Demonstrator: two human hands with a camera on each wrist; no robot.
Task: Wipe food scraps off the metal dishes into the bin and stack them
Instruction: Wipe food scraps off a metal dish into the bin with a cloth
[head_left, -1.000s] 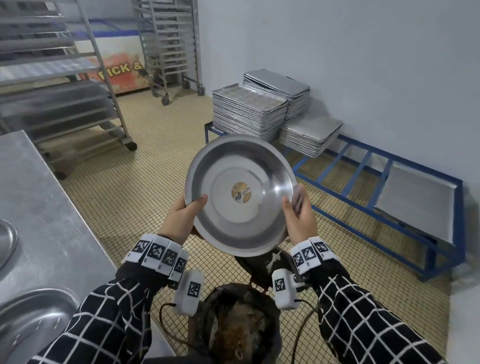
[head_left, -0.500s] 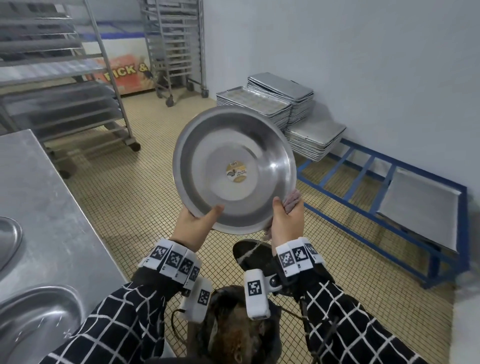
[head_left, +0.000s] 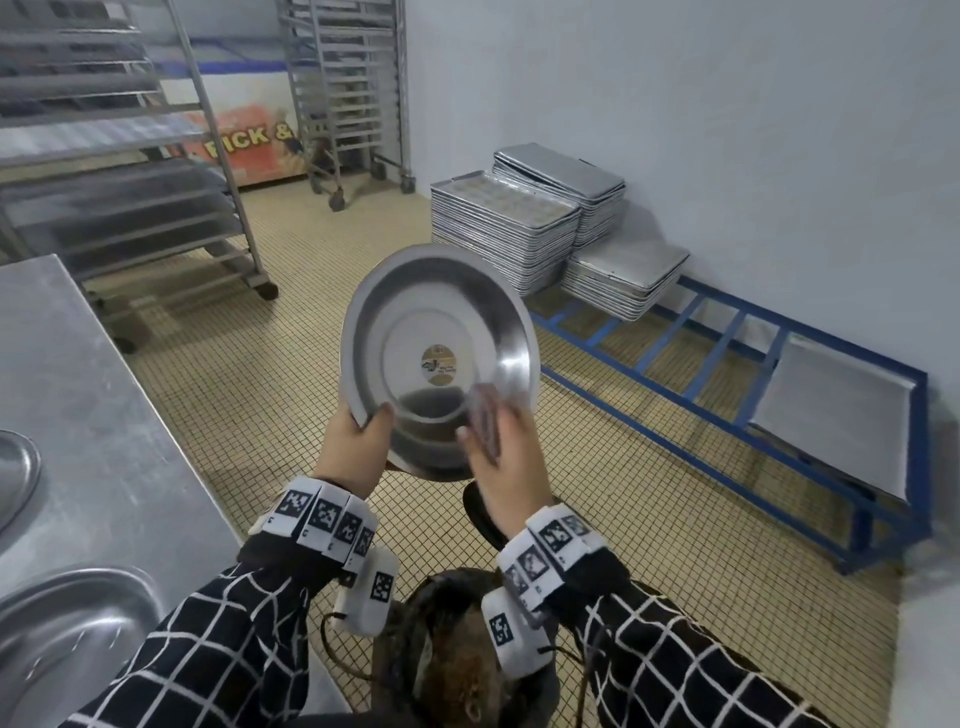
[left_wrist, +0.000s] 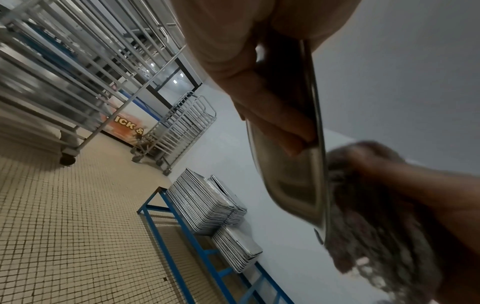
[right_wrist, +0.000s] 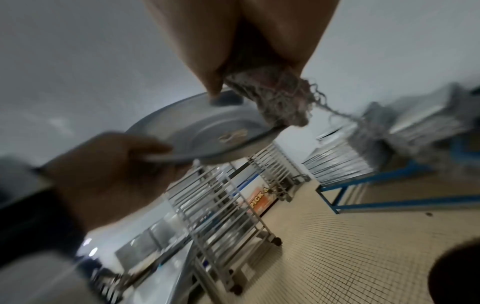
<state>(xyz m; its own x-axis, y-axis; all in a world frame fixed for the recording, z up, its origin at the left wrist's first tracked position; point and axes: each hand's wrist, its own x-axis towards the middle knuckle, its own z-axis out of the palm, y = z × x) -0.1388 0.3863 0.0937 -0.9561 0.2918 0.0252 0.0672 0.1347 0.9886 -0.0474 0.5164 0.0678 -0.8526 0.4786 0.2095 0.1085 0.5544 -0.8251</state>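
A round metal dish (head_left: 441, 332) with a small sticker in its middle is held up, tilted toward me, above the dark bin (head_left: 457, 670) of brown scraps. My left hand (head_left: 371, 431) grips its lower left rim, thumb on the inner face and fingers (left_wrist: 275, 119) behind. My right hand (head_left: 493, 441) holds a frayed grey-pink cloth (head_left: 485, 415) against the dish's lower right inner face. The left wrist view shows the dish (left_wrist: 296, 174) edge-on with the cloth (left_wrist: 376, 216) beside it. In the right wrist view the cloth (right_wrist: 272, 98) touches the dish (right_wrist: 202, 131).
A steel table (head_left: 93, 395) at the left carries more metal dishes (head_left: 78, 639). Stacks of baking trays (head_left: 504, 228) sit on a blue floor frame (head_left: 727, 415) by the wall. Wheeled racks (head_left: 130, 182) stand further back on the tiled floor.
My right hand slid from the dish's right rim down onto its lower inner face with the cloth. My left hand shifted along the rim to the lower left, and the dish tilted more upright.
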